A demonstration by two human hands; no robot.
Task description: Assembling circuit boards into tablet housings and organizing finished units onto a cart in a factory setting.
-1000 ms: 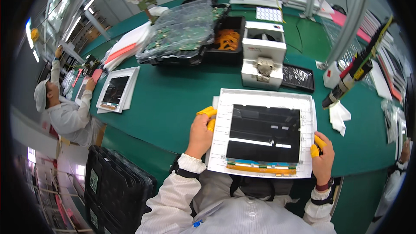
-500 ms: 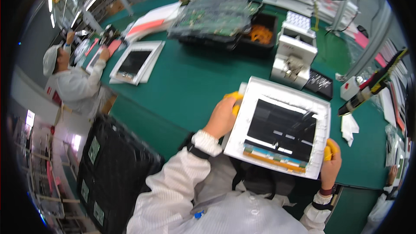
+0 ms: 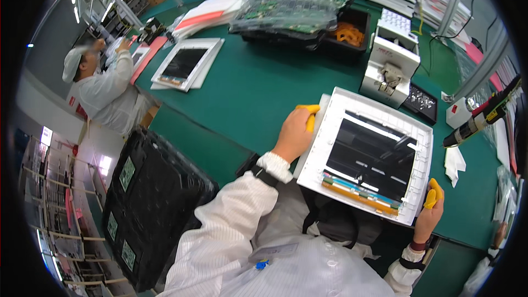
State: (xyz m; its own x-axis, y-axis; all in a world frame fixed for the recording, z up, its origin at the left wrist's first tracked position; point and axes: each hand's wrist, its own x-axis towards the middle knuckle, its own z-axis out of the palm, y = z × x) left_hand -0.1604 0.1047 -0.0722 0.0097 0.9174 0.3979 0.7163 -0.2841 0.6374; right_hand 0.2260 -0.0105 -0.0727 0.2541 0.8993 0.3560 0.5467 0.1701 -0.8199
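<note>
A white rectangular display housing [image 3: 314,160] lies tilted across the front edge of the bench, a dark glossy screen panel [image 3: 371,151] inside it. Orange and blue strips [image 3: 360,192] run along the panel's near side. Beneath its left edge another white edge sticks out. My left hand [image 3: 294,135], with yellow finger cots, is closed at that left edge; its gripping fingertips are partly hidden. Close beside the housing's right edge is my right hand [image 3: 429,212], also in yellow finger cots, index finger upright and thumb apart from it.
Behind the housing stand a white dispenser-like device [image 3: 389,63] and a black tray of small parts [image 3: 421,103]. An electric screwdriver [image 3: 467,131] hangs at right. Circuit boards [image 3: 286,8] in clear trays sit farther back. Another display [image 3: 187,63] lies left, near a co-worker [image 3: 107,85]. Black crates [image 3: 157,203] stand at left.
The whole view has shifted, so most things appear farther right. The housing stays about where it was on the bench. My right fingertips have moved slightly off its edge.
</note>
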